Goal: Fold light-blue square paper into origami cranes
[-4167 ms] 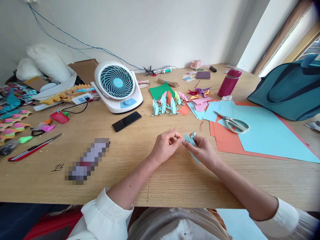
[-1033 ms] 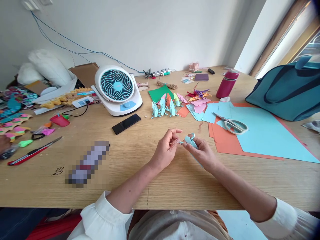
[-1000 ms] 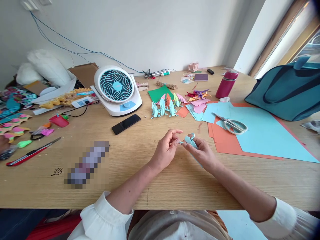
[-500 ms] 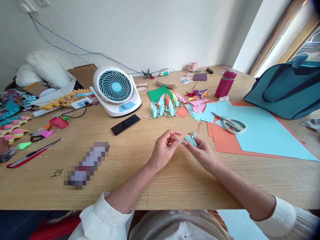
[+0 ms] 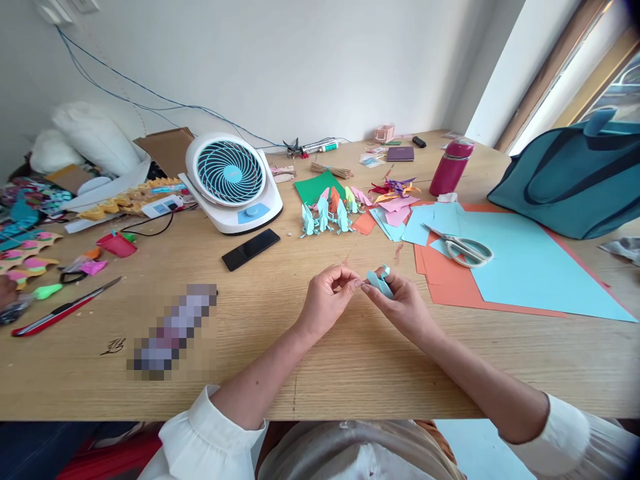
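Observation:
Held over the middle of the table is a small light-blue folded paper figure [image 5: 380,283]. My right hand [image 5: 407,303] is closed around its body, with a curled paper tip poking up past the fingers. My left hand [image 5: 330,297] pinches a thin end of the same figure between thumb and forefinger, right beside the right thumb. Much of the figure is hidden by my fingers. Beyond my hands stand several similar folded paper figures [image 5: 324,217] in light blue, pink, orange and green, near a green paper sheet [image 5: 317,187].
Scissors [image 5: 463,250] lie on light-blue sheets [image 5: 540,260] and orange paper at right. Behind are a magenta bottle [image 5: 451,167] and a teal bag [image 5: 575,177]. Leftward are a black phone [image 5: 251,249], a white fan [image 5: 230,183], a utility knife [image 5: 65,308] and another person's hand [image 5: 7,293].
The paper figure has turned slightly in my right hand, so its long lower edge no longer shows below the palm. My left fingers have curled in closer around the pinched end.

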Motion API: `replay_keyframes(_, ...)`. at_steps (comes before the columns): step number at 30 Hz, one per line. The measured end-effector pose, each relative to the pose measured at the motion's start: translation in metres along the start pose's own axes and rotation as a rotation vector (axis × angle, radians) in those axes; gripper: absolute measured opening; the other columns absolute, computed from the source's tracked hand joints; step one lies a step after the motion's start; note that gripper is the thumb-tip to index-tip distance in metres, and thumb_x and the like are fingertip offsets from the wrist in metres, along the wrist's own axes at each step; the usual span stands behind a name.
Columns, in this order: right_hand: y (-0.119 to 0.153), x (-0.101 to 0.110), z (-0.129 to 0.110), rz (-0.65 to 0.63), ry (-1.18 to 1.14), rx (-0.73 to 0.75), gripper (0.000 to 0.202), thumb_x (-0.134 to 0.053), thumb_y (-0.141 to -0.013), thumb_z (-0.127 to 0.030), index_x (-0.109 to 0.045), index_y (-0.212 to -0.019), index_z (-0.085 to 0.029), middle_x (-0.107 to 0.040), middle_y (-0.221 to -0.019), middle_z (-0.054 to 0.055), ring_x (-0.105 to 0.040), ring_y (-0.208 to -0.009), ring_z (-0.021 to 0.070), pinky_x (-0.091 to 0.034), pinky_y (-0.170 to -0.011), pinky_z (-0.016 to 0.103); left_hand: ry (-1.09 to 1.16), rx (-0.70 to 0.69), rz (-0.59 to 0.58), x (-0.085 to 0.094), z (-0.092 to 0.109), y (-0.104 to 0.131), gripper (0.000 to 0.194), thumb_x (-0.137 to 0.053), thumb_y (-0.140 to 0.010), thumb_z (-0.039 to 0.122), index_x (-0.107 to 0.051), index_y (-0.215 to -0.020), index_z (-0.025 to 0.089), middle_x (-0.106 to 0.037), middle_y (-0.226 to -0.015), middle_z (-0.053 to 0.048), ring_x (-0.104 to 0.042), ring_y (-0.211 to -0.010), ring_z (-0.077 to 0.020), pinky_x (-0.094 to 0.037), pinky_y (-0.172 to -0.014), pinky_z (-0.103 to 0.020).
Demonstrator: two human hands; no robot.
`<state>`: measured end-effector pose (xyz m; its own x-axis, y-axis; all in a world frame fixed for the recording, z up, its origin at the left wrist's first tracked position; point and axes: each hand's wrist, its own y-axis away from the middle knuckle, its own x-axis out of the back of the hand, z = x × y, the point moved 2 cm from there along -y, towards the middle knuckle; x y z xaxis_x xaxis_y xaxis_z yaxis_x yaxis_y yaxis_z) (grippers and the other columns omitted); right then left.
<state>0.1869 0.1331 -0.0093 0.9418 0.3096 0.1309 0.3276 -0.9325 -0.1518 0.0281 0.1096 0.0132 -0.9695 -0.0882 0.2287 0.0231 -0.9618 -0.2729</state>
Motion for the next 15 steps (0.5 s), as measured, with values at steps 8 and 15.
replay_keyframes(8,-0.0003,-0.0003,0.0037,0.018,-0.008,0.059,0.033,-0.069,-0.084,-0.05,-0.052,-0.079,-0.021,-0.048,-0.07,-0.003,-0.039,-0.063,0.0118,-0.033,-0.058,0.024,0.209,0.133,-0.042,-0.0051,-0.0044,0.0021,0.025,-0.067,-0.085,0.038,-0.065,-0.077,0.015,-0.057,-0.068,0.001,-0.046,-0.059,-0.0087,-0.037,-0.054,-0.021)
replay_keyframes(15,-0.0004,0.0002,0.0035,0.027,0.005,0.036,0.034,-0.069,-0.083,-0.051,-0.051,-0.079,-0.022,-0.047,-0.068,-0.004,-0.039,-0.062,0.0125,-0.033,-0.058,0.026,0.199,0.183,-0.063,-0.0027,-0.0054,0.0014,0.032,-0.073,-0.08,0.046,-0.069,-0.08,0.014,-0.058,-0.067,0.002,-0.04,-0.052,-0.0067,-0.031,-0.047,-0.02)
